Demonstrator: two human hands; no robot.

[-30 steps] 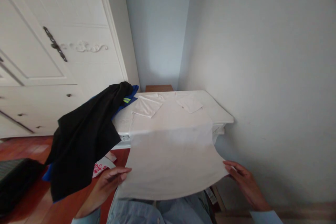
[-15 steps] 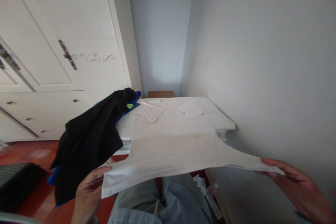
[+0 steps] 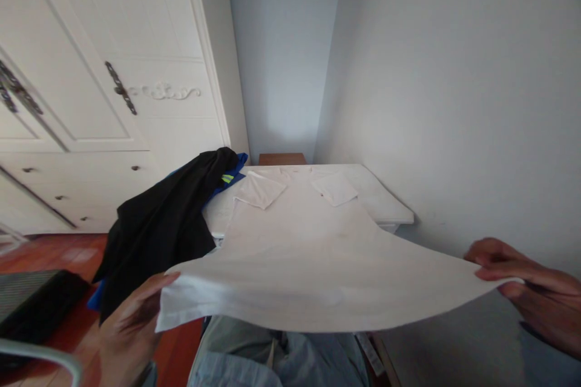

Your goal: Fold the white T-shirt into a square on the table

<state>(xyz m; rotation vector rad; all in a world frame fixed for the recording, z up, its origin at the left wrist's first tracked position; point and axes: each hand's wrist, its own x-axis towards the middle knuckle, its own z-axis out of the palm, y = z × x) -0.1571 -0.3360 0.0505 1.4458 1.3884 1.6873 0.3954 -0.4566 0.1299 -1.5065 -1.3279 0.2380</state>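
A white T-shirt (image 3: pixel 313 254) lies with its upper half on a small white table (image 3: pixel 390 202), sleeves folded inward near the far end. Its lower hem is lifted and stretched wide toward me. My left hand (image 3: pixel 131 326) grips the hem's left corner. My right hand (image 3: pixel 531 290) pinches the right corner, out near the wall. The cloth hangs taut between both hands above my lap.
A black garment (image 3: pixel 158 230) over a blue one (image 3: pixel 233 172) drapes off the table's left edge. A white wardrobe (image 3: pixel 104 103) stands at left, a pale wall at right. A dark object (image 3: pixel 31 302) sits on the red wooden floor. A brown piece of furniture (image 3: pixel 281 159) shows behind the table.
Both hands have moved apart and lifted, pulling the hem from a hanging drape into a wide, taut, nearly level sheet. The view has shifted slightly upward.
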